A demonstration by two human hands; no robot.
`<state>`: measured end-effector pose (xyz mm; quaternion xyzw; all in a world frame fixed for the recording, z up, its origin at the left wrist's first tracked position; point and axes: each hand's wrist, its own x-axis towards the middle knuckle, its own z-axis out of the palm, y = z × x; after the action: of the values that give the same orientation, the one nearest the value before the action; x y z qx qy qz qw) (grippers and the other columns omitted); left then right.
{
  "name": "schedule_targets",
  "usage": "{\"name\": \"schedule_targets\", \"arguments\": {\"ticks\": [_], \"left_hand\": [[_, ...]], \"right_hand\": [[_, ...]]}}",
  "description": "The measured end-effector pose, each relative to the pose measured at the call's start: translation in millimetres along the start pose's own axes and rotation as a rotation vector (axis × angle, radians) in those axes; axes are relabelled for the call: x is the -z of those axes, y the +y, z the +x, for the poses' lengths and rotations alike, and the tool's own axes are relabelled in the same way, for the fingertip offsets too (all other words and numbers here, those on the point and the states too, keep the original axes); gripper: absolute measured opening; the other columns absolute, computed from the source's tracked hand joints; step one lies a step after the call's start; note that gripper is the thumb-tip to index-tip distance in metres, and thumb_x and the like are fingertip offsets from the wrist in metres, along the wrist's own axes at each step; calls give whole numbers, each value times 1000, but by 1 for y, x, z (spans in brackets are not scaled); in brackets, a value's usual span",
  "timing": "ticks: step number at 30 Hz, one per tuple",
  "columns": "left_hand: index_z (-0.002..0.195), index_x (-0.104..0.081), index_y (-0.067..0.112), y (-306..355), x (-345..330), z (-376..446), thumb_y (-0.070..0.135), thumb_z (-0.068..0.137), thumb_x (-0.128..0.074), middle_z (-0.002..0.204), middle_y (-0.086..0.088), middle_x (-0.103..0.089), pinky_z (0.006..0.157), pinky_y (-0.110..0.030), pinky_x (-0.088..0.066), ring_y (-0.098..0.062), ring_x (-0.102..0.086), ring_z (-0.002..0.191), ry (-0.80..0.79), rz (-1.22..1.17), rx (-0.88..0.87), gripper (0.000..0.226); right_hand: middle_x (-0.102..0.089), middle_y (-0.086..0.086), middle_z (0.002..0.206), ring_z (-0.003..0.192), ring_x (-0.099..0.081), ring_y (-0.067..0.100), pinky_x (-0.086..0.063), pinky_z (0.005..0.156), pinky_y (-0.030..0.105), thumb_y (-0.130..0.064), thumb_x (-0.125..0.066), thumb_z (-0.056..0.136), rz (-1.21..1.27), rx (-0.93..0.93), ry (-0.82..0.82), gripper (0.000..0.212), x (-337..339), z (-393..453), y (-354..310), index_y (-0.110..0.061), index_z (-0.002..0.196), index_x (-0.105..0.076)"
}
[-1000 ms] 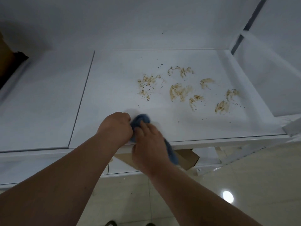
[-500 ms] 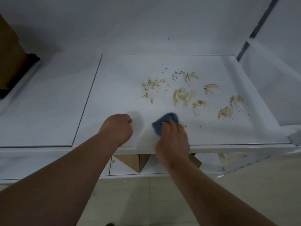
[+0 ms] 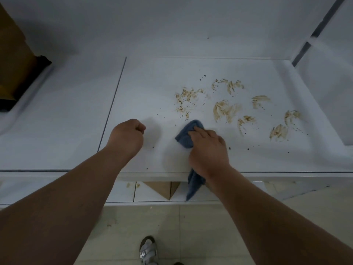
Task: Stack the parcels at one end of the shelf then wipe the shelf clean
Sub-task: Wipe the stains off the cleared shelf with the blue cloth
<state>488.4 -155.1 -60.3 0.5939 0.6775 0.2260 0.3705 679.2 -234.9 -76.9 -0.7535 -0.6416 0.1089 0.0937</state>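
My right hand (image 3: 208, 150) grips a blue cloth (image 3: 186, 135) and holds it down on the white shelf (image 3: 152, 92) near its front edge; a tail of the cloth hangs over the edge. Several brown smears (image 3: 225, 109) and dark specks lie on the shelf just beyond and to the right of the cloth. My left hand (image 3: 127, 137) rests on the shelf as a fist, to the left of the cloth, holding nothing. Brown parcels (image 3: 13, 60) stand stacked at the far left end of the shelf, cut off by the frame.
A seam (image 3: 112, 109) divides the shelf into two panels. A lower shelf holds cardboard boxes (image 3: 160, 189). The shelf's right upright (image 3: 313, 29) rises at the back right. My sandalled foot (image 3: 148, 251) stands on the tiled floor.
My right hand took the cloth away from my left hand and slid it right and forward on the shelf, toward the smears. My left hand stayed as a fist.
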Motion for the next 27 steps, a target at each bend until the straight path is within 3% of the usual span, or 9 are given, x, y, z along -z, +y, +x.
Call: {"name": "schedule_targets", "arguments": {"ticks": [4,8,10,14,20,24,27], "left_hand": [[99,-67,20,-4,3,4,1,87,-42,103,-4,-65,88,-43,-55,-25,-63,97,2,13,14,34],[101,-64,20,-4,5,7,0,88,-43,107,-5,-65,91,-42,-54,-24,-62,101,-48,76,-5,32],[107,-63,18,-3,8,6,-3,88,-42,111,-6,-65,94,-42,-51,-24,-61,105,-80,113,-16,35],[120,-60,12,-2,13,3,-8,85,-41,120,-9,-63,98,-42,-48,-25,-58,112,-143,163,-27,45],[122,-60,17,-7,15,-6,-2,89,-43,121,-5,-62,100,-39,-46,-22,-56,112,-129,172,-36,41],[126,-58,14,-5,14,-13,1,93,-41,125,-5,-60,101,-35,-43,-22,-53,117,-129,184,-53,39],[119,-61,16,-7,16,-14,1,91,-41,123,-6,-61,100,-39,-47,-23,-58,113,-120,152,-47,37]], "right_hand": [[-46,-4,143,127,-38,21,-29,105,36,-11,-50,82,6,-84,97,58,-9,-17,-9,-21,138,-47],[-56,-5,127,119,-46,18,-34,105,35,-13,-59,80,130,234,38,45,-31,-42,-62,-20,125,-57],[-59,0,129,122,-49,23,-38,107,38,-13,-63,78,154,304,21,48,-35,-30,-73,-14,126,-59],[-53,3,141,132,-42,23,-30,111,34,-12,-55,83,133,238,10,50,-29,6,-74,-13,133,-55],[-68,5,111,106,-55,27,-48,93,41,-7,-63,74,165,361,-9,38,-36,-19,-85,-10,111,-66],[-67,3,81,77,-55,23,-44,68,32,-7,-59,69,186,464,-79,18,-32,-45,-75,-12,84,-68],[-67,2,82,79,-59,19,-51,75,36,-17,-59,81,122,331,-234,11,-10,-41,-65,-14,86,-69]]}}
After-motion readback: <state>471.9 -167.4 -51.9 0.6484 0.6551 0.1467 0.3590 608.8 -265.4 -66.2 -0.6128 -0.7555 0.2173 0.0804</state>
